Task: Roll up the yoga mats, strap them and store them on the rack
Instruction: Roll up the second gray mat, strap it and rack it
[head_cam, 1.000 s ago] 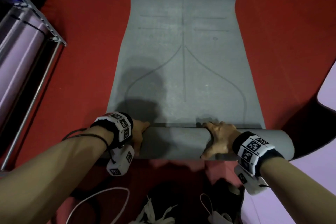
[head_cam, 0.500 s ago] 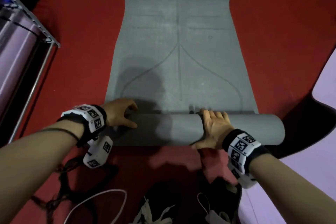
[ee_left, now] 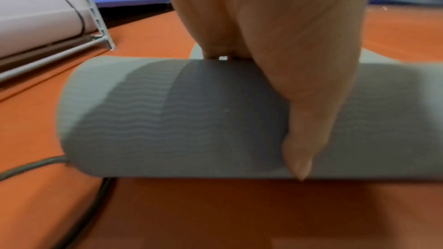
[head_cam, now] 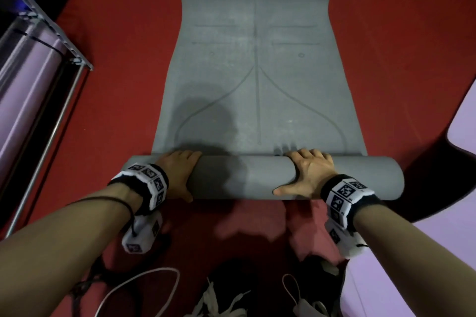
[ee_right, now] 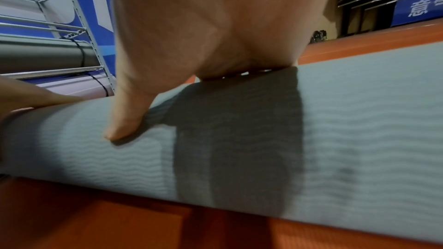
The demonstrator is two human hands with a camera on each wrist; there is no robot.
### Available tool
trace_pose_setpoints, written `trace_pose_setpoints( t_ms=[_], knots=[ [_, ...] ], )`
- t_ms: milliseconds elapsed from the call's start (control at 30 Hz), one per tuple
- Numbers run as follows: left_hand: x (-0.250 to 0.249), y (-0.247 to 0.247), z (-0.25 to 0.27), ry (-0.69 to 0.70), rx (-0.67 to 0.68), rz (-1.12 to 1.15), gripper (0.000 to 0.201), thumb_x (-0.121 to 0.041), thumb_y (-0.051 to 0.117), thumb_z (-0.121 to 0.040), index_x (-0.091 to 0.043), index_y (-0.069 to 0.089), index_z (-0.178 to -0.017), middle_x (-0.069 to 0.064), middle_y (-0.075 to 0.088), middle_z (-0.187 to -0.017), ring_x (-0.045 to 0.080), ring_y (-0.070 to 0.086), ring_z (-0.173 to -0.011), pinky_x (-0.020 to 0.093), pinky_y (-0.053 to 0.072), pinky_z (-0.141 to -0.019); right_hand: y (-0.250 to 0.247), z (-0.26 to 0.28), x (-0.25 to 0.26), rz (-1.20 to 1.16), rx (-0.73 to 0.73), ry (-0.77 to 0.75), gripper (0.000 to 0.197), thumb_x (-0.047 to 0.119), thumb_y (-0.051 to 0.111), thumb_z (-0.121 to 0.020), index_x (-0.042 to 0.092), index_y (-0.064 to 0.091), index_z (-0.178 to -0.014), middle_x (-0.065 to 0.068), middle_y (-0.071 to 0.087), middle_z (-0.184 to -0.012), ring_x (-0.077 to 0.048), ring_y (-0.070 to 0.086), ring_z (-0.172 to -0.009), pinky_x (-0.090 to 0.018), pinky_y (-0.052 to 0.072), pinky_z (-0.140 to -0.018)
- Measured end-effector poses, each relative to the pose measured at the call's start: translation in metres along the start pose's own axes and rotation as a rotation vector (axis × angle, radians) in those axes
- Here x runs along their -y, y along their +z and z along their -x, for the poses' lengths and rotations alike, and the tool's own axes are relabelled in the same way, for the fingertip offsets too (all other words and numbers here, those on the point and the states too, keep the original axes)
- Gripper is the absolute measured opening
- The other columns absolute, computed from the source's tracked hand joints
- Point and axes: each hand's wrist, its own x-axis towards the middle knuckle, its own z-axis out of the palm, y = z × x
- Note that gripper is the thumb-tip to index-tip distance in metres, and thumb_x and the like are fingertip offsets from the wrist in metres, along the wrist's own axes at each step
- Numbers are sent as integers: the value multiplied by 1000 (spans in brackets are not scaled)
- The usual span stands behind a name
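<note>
A grey yoga mat (head_cam: pixel 257 72) lies flat on the red floor, running away from me, and its near end is wound into a thick roll (head_cam: pixel 239 177). My left hand (head_cam: pixel 177 172) lies over the roll near its left end, fingers curved over the far side and thumb down the near side. My right hand (head_cam: pixel 306 172) grips the roll right of centre the same way. In the left wrist view the left hand (ee_left: pixel 275 26) wraps the ribbed roll (ee_left: pixel 167 120). In the right wrist view the right hand (ee_right: pixel 203 16) arches over the roll (ee_right: pixel 335 139).
A metal rack (head_cam: pixel 51 23) stands at the left and holds a strapped lilac rolled mat (head_cam: pixel 23 85). Another lilac mat (head_cam: pixel 463 123) lies at the right. A white cable (head_cam: pixel 134 283), a dark strap (head_cam: pixel 79 288) and shoes (head_cam: pixel 226 298) lie on the floor near me.
The roll has moved forward along the mat and grown thicker. My left hand came off the roll's left end and now lies back over it; the right hand stayed on the roll.
</note>
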Motion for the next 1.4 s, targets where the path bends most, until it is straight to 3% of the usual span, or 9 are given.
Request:
trace_pose_setpoints(
  t_ms=[267, 467, 667, 800, 900, 1067, 1200, 1300, 1400],
  knots=[
    [-1, -4, 2, 22, 134, 50, 115, -56, 83, -53, -23, 25, -146, 1, 43, -143, 22, 46, -127, 38, 39, -105, 1, 11, 0, -44, 98, 26, 110, 89, 61, -52, 35, 38, -144, 3, 47, -140, -24, 38, -129, -43, 28, -106],
    [-10, -4, -1, 28, 453, 90, 91, -36, 88, -62, -25, 35, -135, 0, 52, -131, 20, 53, -116, 32, 46, -90, 7, 29, 2, -96, 314, -11, 97, 90, 58, -58, 36, 45, -137, 2, 53, -138, -23, 48, -127, -40, 36, -107],
    [0, -6, -12, 58, 508, 231, 93, -35, 91, -57, -33, 37, -132, -4, 49, -138, 16, 50, -120, 36, 46, -99, 22, 49, 8, 132, 83, -57, 109, 92, 12, -61, 24, 28, -145, -1, 37, -142, -25, 34, -131, -45, 29, -103],
    [7, -14, -11, 84, 378, 204, 113, -38, 90, -60, -25, 23, -150, -2, 31, -150, 17, 32, -137, 29, 31, -110, 35, 52, 3, 74, -8, -76, 114, 94, 40, -55, 25, 26, -145, 2, 41, -136, -24, 39, -125, -44, 30, -103],
    [24, -20, -8, 52, 228, 332, 111, -42, 89, -58, -25, 27, -148, -2, 34, -148, 18, 37, -133, 28, 33, -108, 27, 35, -8, -4, -14, -111, 113, 90, 58, -50, 21, 33, -136, 1, 42, -131, -25, 43, -123, -44, 31, -105],
    [47, -19, -5, -36, -154, 396, 60, -50, 75, -74, -28, 53, -125, -7, 53, -112, 19, 57, -106, 36, 49, -90, 13, 19, -16, 112, -116, 27, 129, 100, -16, -41, 36, 39, -139, -1, 41, -134, -27, 35, -126, -48, 24, -107],
    [38, -5, -10, -80, -294, 417, 30, -44, 59, -90, -26, 66, -113, 1, 64, -111, 27, 60, -105, 41, 48, -90, 10, 13, -14, 40, -144, 104, 129, 93, -27, -46, 31, 43, -136, -1, 47, -132, -28, 40, -122, -44, 30, -101],
    [22, 3, -13, -149, -367, 445, 42, -48, 42, -97, -21, 67, -117, 8, 64, -120, 30, 58, -111, 39, 45, -94, 9, 6, -13, 0, -160, 109, 133, 91, -30, -44, 27, 46, -132, -2, 51, -131, -28, 44, -121, -43, 29, -103],
    [2, 9, -11, -213, -248, 264, 79, -75, 21, -85, -24, 46, -139, 4, 48, -143, 24, 41, -133, 43, 25, -112, 7, 4, -13, -22, -152, 117, 132, 91, -30, -44, 26, 47, -130, -2, 52, -130, -28, 45, -121, -44, 27, -106]
  ],
)
